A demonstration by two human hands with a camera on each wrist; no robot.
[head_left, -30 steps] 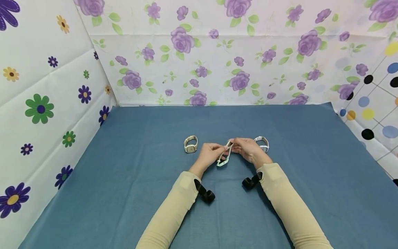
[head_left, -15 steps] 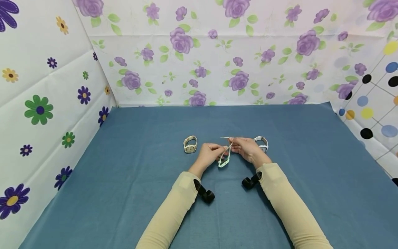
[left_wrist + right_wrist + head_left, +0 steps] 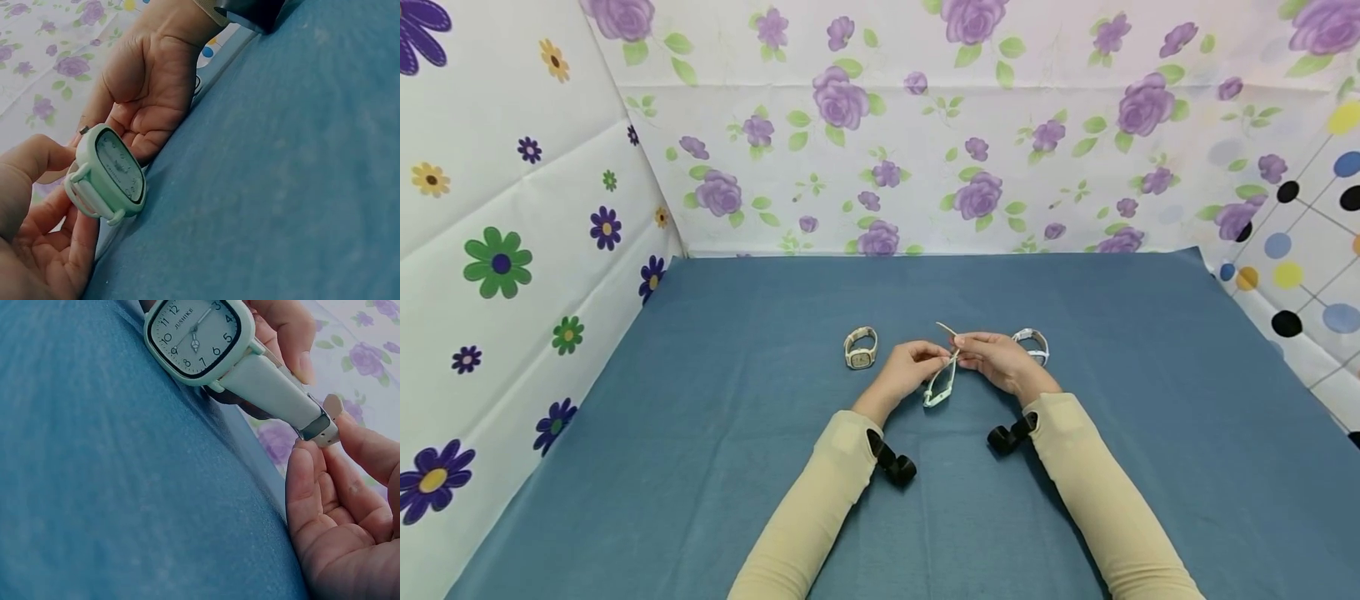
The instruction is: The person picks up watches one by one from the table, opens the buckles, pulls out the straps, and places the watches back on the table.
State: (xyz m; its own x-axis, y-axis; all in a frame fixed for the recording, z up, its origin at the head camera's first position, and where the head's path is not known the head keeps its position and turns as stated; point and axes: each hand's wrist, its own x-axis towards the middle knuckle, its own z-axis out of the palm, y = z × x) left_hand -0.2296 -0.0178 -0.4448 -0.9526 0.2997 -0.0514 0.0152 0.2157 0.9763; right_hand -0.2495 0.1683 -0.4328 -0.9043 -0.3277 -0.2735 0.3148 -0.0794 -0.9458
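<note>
A mint-green wristwatch (image 3: 938, 393) hangs between my two hands above the blue cloth. Its squarish dial (image 3: 197, 337) and pale strap (image 3: 272, 390) show in the right wrist view, where the strap passes through a metal buckle (image 3: 314, 428). My left hand (image 3: 901, 377) pinches the strap; part of its grip is hidden behind the watch. With thumb and fingers, my right hand (image 3: 1006, 363) holds the strap at the buckle. The strap's free end (image 3: 946, 327) sticks out up and left past the right fingertips. In the left wrist view the watch case (image 3: 119, 175) covers some fingers.
A beige watch (image 3: 860, 348) lies on the blue cloth (image 3: 760, 467) left of my hands. Just behind my right hand lies a white watch (image 3: 1033, 343), partly covered by it. Floral sheets (image 3: 917, 167) stand at the back and sides.
The strap's free end has come into view beyond the right fingertips and now tilts up and left. My left fingers have shifted slightly right, closer to the right hand.
</note>
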